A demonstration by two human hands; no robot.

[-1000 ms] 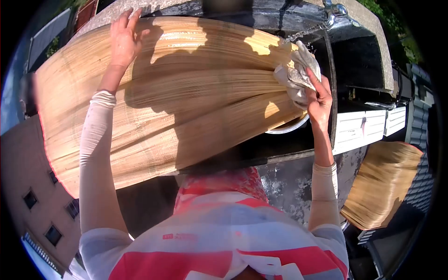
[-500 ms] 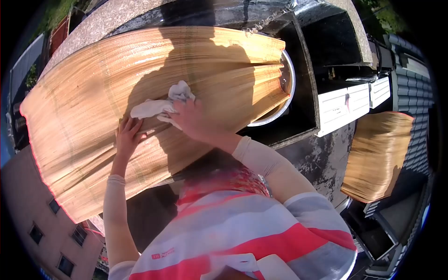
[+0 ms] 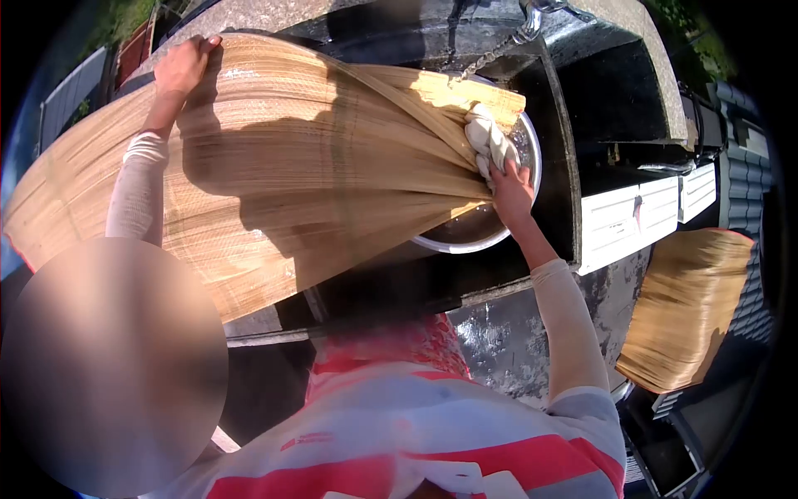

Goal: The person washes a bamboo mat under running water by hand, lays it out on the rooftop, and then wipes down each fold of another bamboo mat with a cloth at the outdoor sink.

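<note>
A wide tan mat of fine strands (image 3: 283, 141) lies across the sink, gathered into folds at its right end over a round metal basin (image 3: 465, 248). At the mat's upper left edge, my left hand (image 3: 183, 65) pinches the border between thumb and fingers. My right hand (image 3: 511, 193) grips a wet white cloth (image 3: 490, 141) at the gathered end, just above the basin. Water shows in the basin beside the mat, and part of the basin is hidden under the folds.
A metal tap (image 3: 528, 29) with running water is above the basin. Dark sink compartments (image 3: 598, 91) and white panels (image 3: 629, 220) stand at the right. Another tan mat (image 3: 686, 308) hangs at the lower right. A blurred round patch covers the lower left.
My left hand has gone from the mat's middle to its upper left edge and taken hold. My right hand has carried the cloth rightward to the basin. The mat has shifted and folded.
</note>
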